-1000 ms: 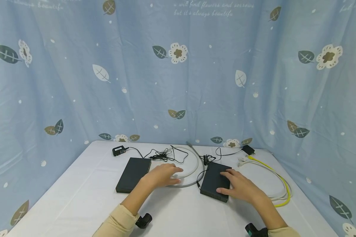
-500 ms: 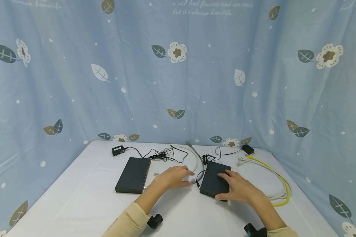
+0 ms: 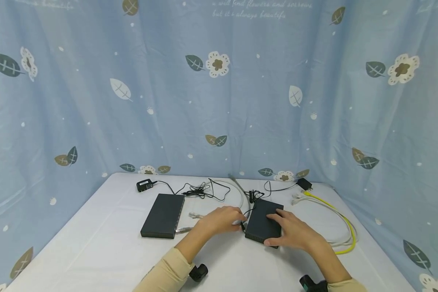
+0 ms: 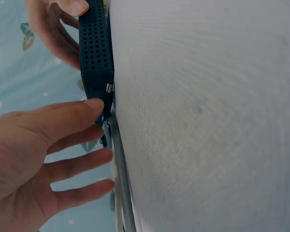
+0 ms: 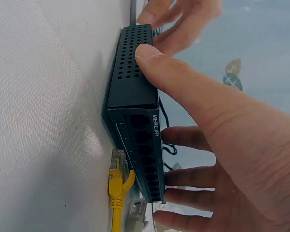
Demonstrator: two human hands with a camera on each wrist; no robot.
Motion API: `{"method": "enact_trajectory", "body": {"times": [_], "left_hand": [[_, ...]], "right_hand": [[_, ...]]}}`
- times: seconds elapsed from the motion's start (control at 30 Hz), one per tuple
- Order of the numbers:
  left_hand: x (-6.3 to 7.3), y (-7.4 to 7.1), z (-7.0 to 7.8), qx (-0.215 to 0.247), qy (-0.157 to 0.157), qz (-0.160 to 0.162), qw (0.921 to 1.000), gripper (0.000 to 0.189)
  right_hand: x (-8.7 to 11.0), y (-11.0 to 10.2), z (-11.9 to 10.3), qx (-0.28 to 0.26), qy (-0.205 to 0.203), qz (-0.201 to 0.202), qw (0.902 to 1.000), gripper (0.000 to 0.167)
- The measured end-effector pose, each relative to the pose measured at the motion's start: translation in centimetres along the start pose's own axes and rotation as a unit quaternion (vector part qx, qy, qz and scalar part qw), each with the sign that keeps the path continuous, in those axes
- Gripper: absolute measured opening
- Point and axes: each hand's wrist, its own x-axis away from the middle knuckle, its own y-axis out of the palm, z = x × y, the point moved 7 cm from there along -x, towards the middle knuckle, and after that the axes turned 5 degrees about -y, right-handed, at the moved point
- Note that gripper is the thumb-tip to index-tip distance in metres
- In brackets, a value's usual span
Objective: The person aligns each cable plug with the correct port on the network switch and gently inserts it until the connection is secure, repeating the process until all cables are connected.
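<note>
A black network switch (image 3: 264, 221) lies on the right of the table, its row of ports facing the right wrist camera. My right hand (image 3: 295, 231) holds it, thumb (image 5: 150, 55) against the vented side and fingers over the top face. My left hand (image 3: 220, 220) is at the switch's left edge, beside a thin black power lead with a plug (image 3: 243, 227). In the left wrist view, its thumb (image 4: 94, 105) and forefinger are close to the switch's corner and the lead; contact is unclear. A second black switch (image 3: 163, 215) lies to the left.
Grey and white network cables (image 3: 184, 230) run behind and under the left hand. Yellow (image 3: 350, 227) and white cables curve at the right. Black power adapters (image 3: 144, 185) with bundled leads (image 3: 200, 190) lie along the back, before a blue curtain (image 3: 219, 101).
My left hand has moved right, from near the left switch to the left edge of the right one. My right thumb has slid from the top face down to the vented side.
</note>
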Motion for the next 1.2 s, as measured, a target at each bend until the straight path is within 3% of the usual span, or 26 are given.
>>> {"method": "enact_trajectory", "body": {"times": [0.33,0.73,1.0,1.2], "left_hand": [[0.3,0.2,0.4,-0.038,0.015,-0.01,0.9991,0.025],[-0.9,0.2,0.8,-0.065,0.009,-0.003,0.9979,0.019],[-1.1,-0.1,1.0,-0.062,-0.002,-0.014,0.998,0.01],[-1.1,-0.2,1.0,-0.073,0.009,-0.003,0.9973,0.006]], "right_hand": [[-0.3,0.2,0.4,-0.004,-0.005,0.005,1.0,0.087],[-0.3,0.1,1.4,-0.053,-0.041,0.005,0.9977,0.076],[-0.6,0.5,1.6,-0.049,-0.04,0.017,0.9979,0.082],[-0.7,0.8,1.6,-0.042,-0.041,0.009,0.9983,0.087]]}}
